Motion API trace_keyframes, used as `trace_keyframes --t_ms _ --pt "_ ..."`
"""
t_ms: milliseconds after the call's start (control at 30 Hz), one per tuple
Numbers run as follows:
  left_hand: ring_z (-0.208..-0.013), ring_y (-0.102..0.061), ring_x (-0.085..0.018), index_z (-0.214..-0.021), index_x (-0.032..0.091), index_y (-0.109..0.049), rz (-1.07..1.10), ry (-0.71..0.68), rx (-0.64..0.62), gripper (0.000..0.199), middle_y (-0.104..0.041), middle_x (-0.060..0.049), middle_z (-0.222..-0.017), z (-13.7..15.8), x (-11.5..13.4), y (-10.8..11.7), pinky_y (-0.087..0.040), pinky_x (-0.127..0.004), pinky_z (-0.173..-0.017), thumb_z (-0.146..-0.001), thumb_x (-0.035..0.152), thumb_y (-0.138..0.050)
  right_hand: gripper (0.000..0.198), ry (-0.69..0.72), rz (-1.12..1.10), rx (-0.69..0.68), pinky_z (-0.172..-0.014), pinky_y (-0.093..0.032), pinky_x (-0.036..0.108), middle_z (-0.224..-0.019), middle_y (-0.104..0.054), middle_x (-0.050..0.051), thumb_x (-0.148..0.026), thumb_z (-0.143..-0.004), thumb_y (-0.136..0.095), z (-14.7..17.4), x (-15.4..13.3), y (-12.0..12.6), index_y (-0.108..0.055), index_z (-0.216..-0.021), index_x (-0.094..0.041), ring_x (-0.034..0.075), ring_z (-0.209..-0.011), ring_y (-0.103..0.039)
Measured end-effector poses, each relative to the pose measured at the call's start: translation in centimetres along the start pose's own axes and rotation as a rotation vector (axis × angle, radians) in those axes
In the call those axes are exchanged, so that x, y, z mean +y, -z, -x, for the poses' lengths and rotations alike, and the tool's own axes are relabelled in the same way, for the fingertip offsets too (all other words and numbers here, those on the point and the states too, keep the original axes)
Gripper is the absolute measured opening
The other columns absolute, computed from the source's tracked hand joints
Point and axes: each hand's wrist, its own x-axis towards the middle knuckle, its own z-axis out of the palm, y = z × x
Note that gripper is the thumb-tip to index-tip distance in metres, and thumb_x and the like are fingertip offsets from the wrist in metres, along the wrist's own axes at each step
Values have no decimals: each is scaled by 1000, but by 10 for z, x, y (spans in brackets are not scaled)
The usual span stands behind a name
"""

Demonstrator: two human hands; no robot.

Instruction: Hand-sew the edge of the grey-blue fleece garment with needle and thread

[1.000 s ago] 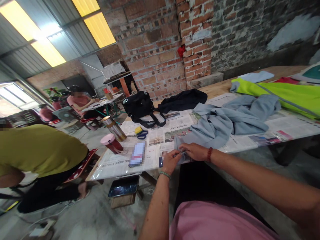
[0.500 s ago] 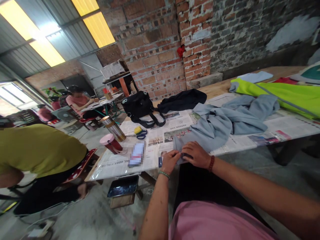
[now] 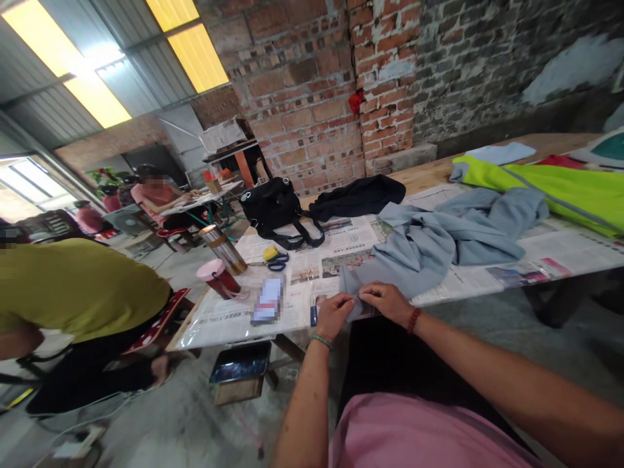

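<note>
A crumpled grey-blue garment lies along the front of the table, one end drawn to the near edge. There my left hand pinches its edge between thumb and fingers. Close beside it, my right hand is closed in a pinch, thumb and forefinger at the same bit of cloth; whatever small thing sits between those fingertips is too fine to make out. The two hands' fingertips nearly meet.
Newspaper under clear plastic covers the table. On it are a phone, scissors, a red cup, a metal flask, a black bag, dark cloth and a yellow-green vest. A co-worker sits at left.
My right hand's fingers have shifted from lying curled over the cloth edge to a fingertip pinch beside my left hand. My left hand keeps its place on the garment.
</note>
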Motion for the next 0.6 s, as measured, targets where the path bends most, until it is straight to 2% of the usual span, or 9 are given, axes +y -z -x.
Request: trace_keyframes --t_ms 67,200,333,400,467,533,600 --pt "-56 -44 -9 -72 15 -66 -36 -5 -8 24 -55 4 -58 -1 -3 -1 -36 -20 -54 -72 35 -53 14 -3 21 44 -73 -44 28 -78 -66 4 -24 -78 -52 -2 -6 2 -64 -73 -19 16 -77 -60" --pt "-52 -41 -9 -73 16 -65 -72 42 -18 27 -51 5 -54 -3 -6 -2 -34 -20 -51 -73 38 -50 14 108 100 72 -76 -43 31 -78 -66 4 -23 -78 -51 -5 -18 9 -61 -70 -19 17 -79 -59" --pt "-58 -46 -10 -72 16 -66 -61 26 -25 22 -55 4 -59 -4 -4 -3 -37 -21 -57 -72 33 -52 13 162 113 128 -76 -43 33 -79 -65 6 -25 -79 -50 -8 -28 18 -58 -72 -18 19 -81 -59" --pt "-61 -48 -11 -72 16 -67 -49 9 -31 21 -57 3 -61 -4 -2 -3 -37 -21 -59 -71 31 -53 12 147 48 99 -74 -45 32 -79 -65 5 -27 -80 -49 -11 -33 21 -56 -74 -19 17 -78 -60" --pt "-60 -48 -11 -73 16 -67 -44 4 -38 22 -58 3 -62 -3 0 -3 -37 -21 -58 -72 32 -52 13 39 -131 -11 -62 -47 28 -76 -65 2 -31 -82 -46 -16 -37 23 -52 -78 -20 14 -64 -61" --pt "-59 -47 -11 -75 16 -68 -51 4 -36 22 -57 3 -61 -2 1 -1 -37 -21 -56 -73 32 -52 15 -138 -392 -136 -45 -43 23 -71 -64 0 -35 -83 -43 -22 -41 22 -46 -81 -21 11 -50 -60" --pt "-56 -45 -10 -78 16 -69 -49 12 -37 23 -56 4 -59 -1 2 0 -36 -20 -54 -72 32 -53 17 -299 -622 -201 -37 -39 19 -67 -63 -1 -38 -81 -46 -29 -43 21 -42 -82 -21 12 -47 -60"
